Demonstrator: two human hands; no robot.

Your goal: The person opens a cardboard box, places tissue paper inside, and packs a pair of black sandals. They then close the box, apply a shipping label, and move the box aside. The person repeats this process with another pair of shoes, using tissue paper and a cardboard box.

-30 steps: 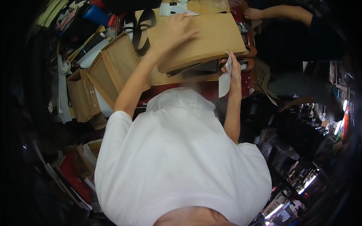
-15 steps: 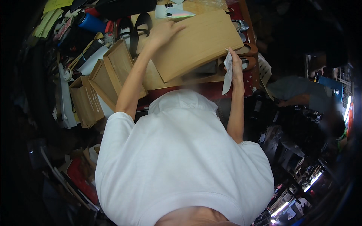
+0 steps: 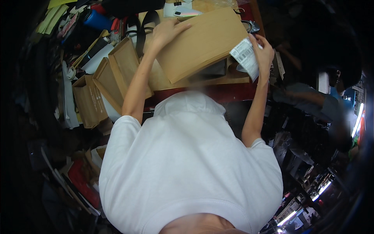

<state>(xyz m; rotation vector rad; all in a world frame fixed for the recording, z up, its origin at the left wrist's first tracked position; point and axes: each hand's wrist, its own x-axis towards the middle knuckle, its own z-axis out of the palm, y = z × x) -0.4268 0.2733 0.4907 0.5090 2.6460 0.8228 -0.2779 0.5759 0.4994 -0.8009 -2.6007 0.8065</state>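
The cardboard box [image 3: 204, 46] lies at twelve o'clock over the table [image 3: 218, 92], seemingly closed and bare on top, the left hand [image 3: 166, 32] resting loosely open on its ten-o'clock edge, while the right hand [image 3: 263, 54] pinches a printed white slip [image 3: 247, 59], apparently unattached, at four o'clock.

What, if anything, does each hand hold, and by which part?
Right hand: a white label, by its upper right edge. Left hand: touching the flat cardboard at upper left; grip unclear.

Left fingers [image 3: 182, 27] on cardboard box [image 3: 206, 43], right fingers [image 3: 254, 41] holding label [image 3: 245, 55]
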